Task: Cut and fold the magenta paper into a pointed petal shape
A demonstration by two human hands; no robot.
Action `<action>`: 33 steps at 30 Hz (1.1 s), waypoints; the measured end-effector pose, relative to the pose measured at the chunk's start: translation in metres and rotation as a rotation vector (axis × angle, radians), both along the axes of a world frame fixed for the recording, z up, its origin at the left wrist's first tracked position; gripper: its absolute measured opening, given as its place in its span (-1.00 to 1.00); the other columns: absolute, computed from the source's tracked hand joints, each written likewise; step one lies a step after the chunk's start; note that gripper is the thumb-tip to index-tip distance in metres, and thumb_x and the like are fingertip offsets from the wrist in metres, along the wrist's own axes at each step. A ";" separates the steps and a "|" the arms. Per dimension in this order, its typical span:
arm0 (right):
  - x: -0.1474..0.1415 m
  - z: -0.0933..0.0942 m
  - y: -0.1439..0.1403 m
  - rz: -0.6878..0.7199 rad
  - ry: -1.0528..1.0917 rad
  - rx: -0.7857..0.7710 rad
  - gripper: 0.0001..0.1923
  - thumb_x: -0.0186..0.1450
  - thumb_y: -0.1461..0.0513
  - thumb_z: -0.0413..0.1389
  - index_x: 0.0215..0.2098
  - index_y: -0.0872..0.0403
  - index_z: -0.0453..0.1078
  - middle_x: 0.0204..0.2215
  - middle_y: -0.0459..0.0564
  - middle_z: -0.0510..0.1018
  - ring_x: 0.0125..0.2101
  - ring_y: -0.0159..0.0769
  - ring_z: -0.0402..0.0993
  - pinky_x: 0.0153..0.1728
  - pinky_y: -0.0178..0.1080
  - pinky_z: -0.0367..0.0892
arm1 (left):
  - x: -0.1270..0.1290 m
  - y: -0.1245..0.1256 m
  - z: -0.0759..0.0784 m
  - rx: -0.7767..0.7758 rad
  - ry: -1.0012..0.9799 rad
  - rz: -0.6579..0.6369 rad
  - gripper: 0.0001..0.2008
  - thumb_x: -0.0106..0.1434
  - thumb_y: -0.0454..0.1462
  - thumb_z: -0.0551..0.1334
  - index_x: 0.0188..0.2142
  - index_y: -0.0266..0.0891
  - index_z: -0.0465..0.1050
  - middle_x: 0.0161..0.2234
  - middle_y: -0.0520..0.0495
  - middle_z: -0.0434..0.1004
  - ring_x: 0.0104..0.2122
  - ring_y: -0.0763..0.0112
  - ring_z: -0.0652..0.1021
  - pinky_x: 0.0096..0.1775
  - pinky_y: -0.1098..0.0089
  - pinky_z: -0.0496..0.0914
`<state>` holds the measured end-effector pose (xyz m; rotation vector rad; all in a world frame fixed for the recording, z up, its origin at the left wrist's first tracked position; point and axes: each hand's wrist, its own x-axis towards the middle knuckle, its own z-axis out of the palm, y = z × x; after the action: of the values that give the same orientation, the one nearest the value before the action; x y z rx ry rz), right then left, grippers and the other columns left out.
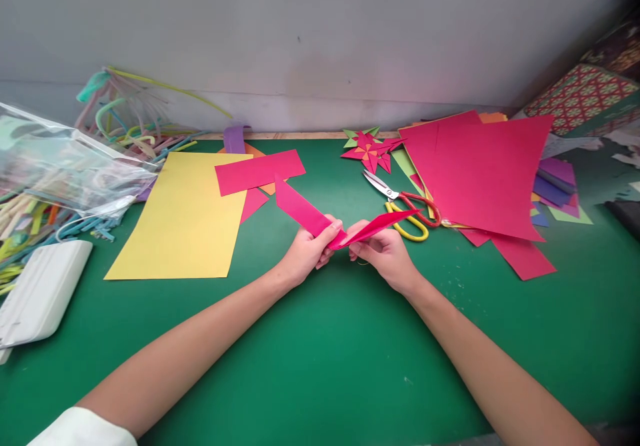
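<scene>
Above the middle of the green table, a red paper strip (303, 213) is folded into a wide V. My left hand (311, 249) pinches it just left of the fold, thumb on top. My right hand (383, 254) grips the right arm of the strip near the same fold, its fingers partly hidden behind the paper. Just beyond my right hand lie scissors with red handles (417, 205), blades partly open, and a yellow-handled pair (413, 233) partly under them. Another flat red strip (263, 171) rests across the corner of a yellow sheet (185, 219).
Folded red and green paper stars (369, 149) lie near the wall. Large red sheets (475, 173) are stacked at the right, beside purple and blue paper pieces (555, 186). On the left are a clear plastic bag (60, 166), pipe cleaners (145, 136) and a white box-shaped device (47, 289).
</scene>
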<state>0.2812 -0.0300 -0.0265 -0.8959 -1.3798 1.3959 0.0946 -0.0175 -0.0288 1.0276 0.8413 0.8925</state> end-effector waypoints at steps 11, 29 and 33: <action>-0.027 -0.006 -0.015 -0.290 0.190 -0.227 -0.79 0.29 0.09 0.40 -0.27 0.04 0.57 -0.47 -0.13 0.54 -0.51 -0.37 0.43 -0.48 -0.28 0.41 | 0.003 -0.001 -0.004 0.010 0.024 0.055 -0.60 0.40 0.07 0.28 -0.31 -0.18 0.30 -0.59 0.19 0.22 -0.67 0.60 0.25 -0.68 0.57 0.13; -0.027 -0.007 -0.016 -0.456 0.157 -0.147 -0.73 0.34 0.06 0.35 -0.24 0.02 0.43 -0.42 -0.14 0.54 -0.50 -0.37 0.46 -0.45 -0.28 0.42 | 0.005 -0.003 0.004 0.108 0.037 -0.037 -0.63 0.38 -0.03 0.32 -0.04 -0.30 0.47 -0.40 -0.03 0.53 -0.40 0.38 0.57 -0.43 0.43 0.47; -0.026 -0.008 -0.016 -0.493 0.160 -0.137 -0.71 0.32 0.07 0.38 -0.30 0.03 0.41 -0.44 -0.15 0.53 -0.52 -0.39 0.43 -0.47 -0.29 0.40 | 0.006 -0.004 0.002 0.116 0.062 -0.031 -0.62 0.40 -0.06 0.31 0.01 -0.32 0.47 -0.42 -0.01 0.53 -0.41 0.39 0.57 -0.43 0.44 0.47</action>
<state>0.2552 -0.0460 -0.0347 -1.0991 -0.8724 1.1565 0.1002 -0.0213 -0.0273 1.1711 0.8306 0.8956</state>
